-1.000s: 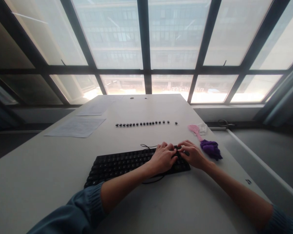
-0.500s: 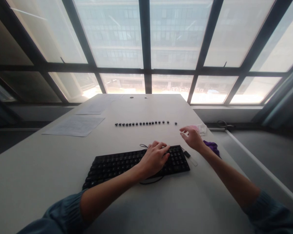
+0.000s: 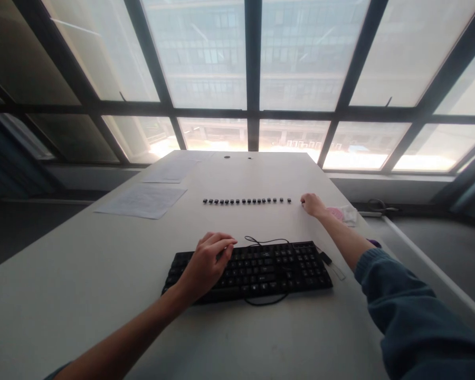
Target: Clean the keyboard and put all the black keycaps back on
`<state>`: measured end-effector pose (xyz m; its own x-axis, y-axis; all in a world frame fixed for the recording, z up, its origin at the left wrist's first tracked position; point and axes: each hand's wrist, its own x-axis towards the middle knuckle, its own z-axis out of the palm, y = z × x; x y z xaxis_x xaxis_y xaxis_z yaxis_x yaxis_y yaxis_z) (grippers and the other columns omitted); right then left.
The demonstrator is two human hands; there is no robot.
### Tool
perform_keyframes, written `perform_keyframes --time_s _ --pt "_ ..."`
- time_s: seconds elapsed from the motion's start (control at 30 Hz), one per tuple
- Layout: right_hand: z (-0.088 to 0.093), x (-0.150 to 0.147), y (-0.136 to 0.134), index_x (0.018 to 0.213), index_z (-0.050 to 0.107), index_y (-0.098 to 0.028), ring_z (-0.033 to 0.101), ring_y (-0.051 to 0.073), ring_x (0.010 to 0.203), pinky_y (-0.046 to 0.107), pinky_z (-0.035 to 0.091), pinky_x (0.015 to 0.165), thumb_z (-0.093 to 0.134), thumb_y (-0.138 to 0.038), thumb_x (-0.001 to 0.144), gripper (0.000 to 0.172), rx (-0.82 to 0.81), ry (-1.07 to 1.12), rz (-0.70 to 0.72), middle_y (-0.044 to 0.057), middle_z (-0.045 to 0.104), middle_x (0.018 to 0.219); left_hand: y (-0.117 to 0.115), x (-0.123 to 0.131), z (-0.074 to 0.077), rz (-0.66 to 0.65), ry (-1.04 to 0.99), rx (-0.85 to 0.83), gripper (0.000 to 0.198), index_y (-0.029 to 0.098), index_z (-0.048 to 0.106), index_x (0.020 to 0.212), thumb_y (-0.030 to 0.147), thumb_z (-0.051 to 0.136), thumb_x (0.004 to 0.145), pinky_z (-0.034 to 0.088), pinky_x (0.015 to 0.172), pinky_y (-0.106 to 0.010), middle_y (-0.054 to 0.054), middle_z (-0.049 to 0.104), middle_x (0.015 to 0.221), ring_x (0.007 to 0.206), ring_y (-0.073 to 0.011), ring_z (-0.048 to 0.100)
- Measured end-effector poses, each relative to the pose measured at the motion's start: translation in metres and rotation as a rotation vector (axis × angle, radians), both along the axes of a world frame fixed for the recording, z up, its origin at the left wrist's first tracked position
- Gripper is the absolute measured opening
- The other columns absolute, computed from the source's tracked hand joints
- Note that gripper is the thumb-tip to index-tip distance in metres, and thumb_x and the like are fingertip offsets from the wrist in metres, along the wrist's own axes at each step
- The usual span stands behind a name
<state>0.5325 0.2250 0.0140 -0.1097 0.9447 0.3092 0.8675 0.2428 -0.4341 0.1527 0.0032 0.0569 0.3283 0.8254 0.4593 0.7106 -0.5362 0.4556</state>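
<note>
A black keyboard (image 3: 269, 269) lies on the white table (image 3: 103, 285) in front of me. My left hand (image 3: 206, 259) rests on its left half, fingers loosely stretched over the keys and holding nothing. Farther back runs a row of several small black keycaps (image 3: 245, 201). My right hand (image 3: 312, 203) is stretched out to the right end of that row, its fingers curled together against the tabletop. What they pinch is hidden. A small black tool (image 3: 326, 258) lies beside the keyboard's right edge.
Paper sheets (image 3: 142, 200) lie at the back left. A pink object (image 3: 334, 212) and a white cloth (image 3: 349, 214) sit near the right table edge, with a purple thing (image 3: 374, 243) behind my right arm. The keyboard cable (image 3: 266, 242) loops behind the keyboard. Windows fill the far wall.
My right hand left the keyboard's right end and reached forward to the right end of the keycap row. My left hand slid left along the keyboard. The view shifted left.
</note>
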Motion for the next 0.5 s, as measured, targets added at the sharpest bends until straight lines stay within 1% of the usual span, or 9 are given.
perform_keyframes --time_s 0.07,0.13,0.2,0.27,0.33,0.4,0.43,0.5 --pt "0.002 0.0 -0.009 0.077 0.073 -0.022 0.067 0.023 0.082 0.037 0.049 0.084 0.069 -0.023 0.08 0.005 0.014 0.055 -0.004 0.01 0.073 0.078 0.002 -0.016 -0.002 0.032 -0.006 0.013 0.027 0.02 0.073 0.102 0.031 0.048 0.1 0.048 0.096 -0.039 -0.006 0.072 0.107 0.105 -0.0223 0.06" --pt "0.003 0.0 -0.027 0.081 0.075 -0.02 0.067 0.022 0.079 0.035 0.05 0.081 0.067 -0.023 0.081 0.008 0.029 0.095 -0.008 0.01 0.075 0.081 0.003 -0.029 -0.006 0.058 -0.008 0.022 0.028 0.021 0.073 0.102 0.033 0.048 0.1 0.048 0.095 -0.038 -0.005 0.073 0.106 0.104 -0.0224 0.061" --pt "0.0 0.002 -0.055 0.085 0.076 -0.019 0.068 0.021 0.076 0.034 0.051 0.077 0.067 -0.026 0.082 0.012 0.045 0.14 0.021 0.009 0.076 0.082 0.002 -0.04 -0.012 0.079 -0.006 0.02 0.029 0.021 0.074 0.101 0.035 0.048 0.1 0.049 0.095 -0.037 -0.005 0.073 0.105 0.103 -0.0226 0.062" --pt "-0.005 0.005 -0.092 0.085 0.077 -0.02 0.069 0.022 0.076 0.035 0.054 0.076 0.07 -0.031 0.082 0.013 0.047 0.26 0.104 0.007 0.076 0.084 0.001 -0.048 -0.018 0.086 0.001 0.012 0.029 0.021 0.074 0.1 0.036 0.049 0.099 0.049 0.095 -0.037 -0.005 0.073 0.106 0.103 -0.0228 0.062" --pt "-0.012 0.01 -0.13 0.085 0.077 -0.022 0.071 0.023 0.083 0.036 0.056 0.079 0.071 -0.034 0.082 0.014 0.047 0.368 0.161 0.006 0.078 0.092 0.001 -0.054 -0.023 0.084 0.006 0.006 0.03 0.021 0.074 0.099 0.037 0.049 0.099 0.049 0.095 -0.036 -0.005 0.074 0.105 0.102 -0.023 0.063" --pt "-0.018 0.015 -0.163 0.085 0.078 -0.023 0.073 0.024 0.089 0.038 0.057 0.084 0.07 -0.034 0.084 0.013 0.02 0.397 0.2 0.006 0.078 0.095 0.001 -0.059 -0.027 0.084 0.002 0.006 0.031 0.021 0.075 0.098 0.039 0.049 0.099 0.049 0.095 -0.036 -0.005 0.074 0.104 0.102 -0.0234 0.063" --pt "-0.021 0.017 -0.176 0.086 0.078 -0.023 0.073 0.025 0.09 0.039 0.058 0.086 0.07 -0.033 0.085 0.013 0.016 0.403 0.204 0.006 0.078 0.095 0.001 -0.061 -0.028 0.088 -0.002 0.005 0.031 0.021 0.075 0.098 0.04 0.05 0.098 0.049 0.095 -0.036 -0.005 0.075 0.104 0.102 -0.0236 0.064" --pt "-0.024 0.02 -0.192 0.086 0.078 -0.024 0.073 0.025 0.091 0.04 0.058 0.088 0.069 -0.032 0.086 0.012 0.024 0.397 0.196 0.006 0.078 0.095 0.002 -0.063 -0.03 0.1 -0.01 0.004 0.032 0.021 0.075 0.097 0.041 0.05 0.098 0.049 0.095 -0.036 -0.005 0.075 0.104 0.102 -0.024 0.064"
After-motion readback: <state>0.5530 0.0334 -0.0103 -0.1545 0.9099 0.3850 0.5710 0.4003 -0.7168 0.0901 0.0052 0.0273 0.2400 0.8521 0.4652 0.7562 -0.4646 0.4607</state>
